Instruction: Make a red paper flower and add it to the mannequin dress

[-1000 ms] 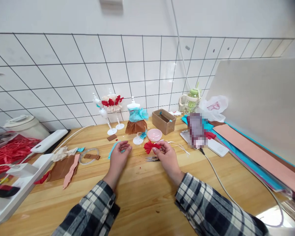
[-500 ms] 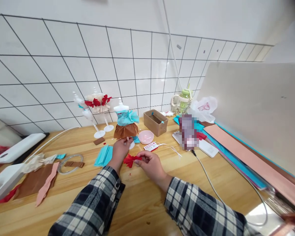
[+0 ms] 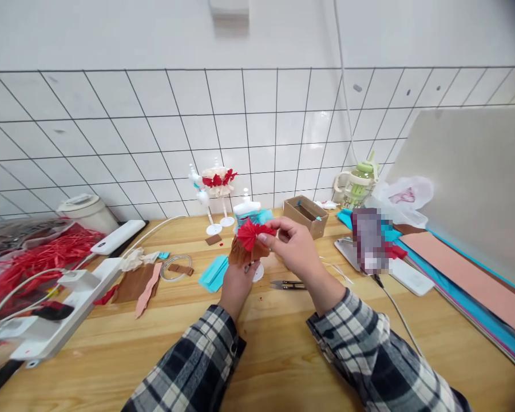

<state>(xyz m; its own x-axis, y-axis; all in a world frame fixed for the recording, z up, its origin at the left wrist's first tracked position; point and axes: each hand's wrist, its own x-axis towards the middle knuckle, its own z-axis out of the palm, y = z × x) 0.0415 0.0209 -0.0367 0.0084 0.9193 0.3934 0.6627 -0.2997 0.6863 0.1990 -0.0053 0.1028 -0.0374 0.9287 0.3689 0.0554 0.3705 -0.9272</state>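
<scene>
Toward the left edge of the pale wooden counter (image 3: 278,355), a long white power strip (image 3: 79,303) slants inward from the near-left corner. Near the middle, our left hand (image 3: 237,289) reaches the white stand under the small white dress form with a blue top and brown skirt (image 3: 248,209); the skirt hides its fingertips, so we cannot tell how tightly they close. Black-handled metal snips (image 3: 288,284) lie just right of that hand, and a folded light-blue sheet (image 3: 214,273) to its left. Our right hand (image 3: 298,252) pinches a gathered red papery bow (image 3: 251,233) between thumb and fingers, in front of the dress form. Beyond, an open brown cardboard box (image 3: 304,216) sits near the counter's back edge, with two dressed white figures (image 3: 218,177) farther left.
</scene>
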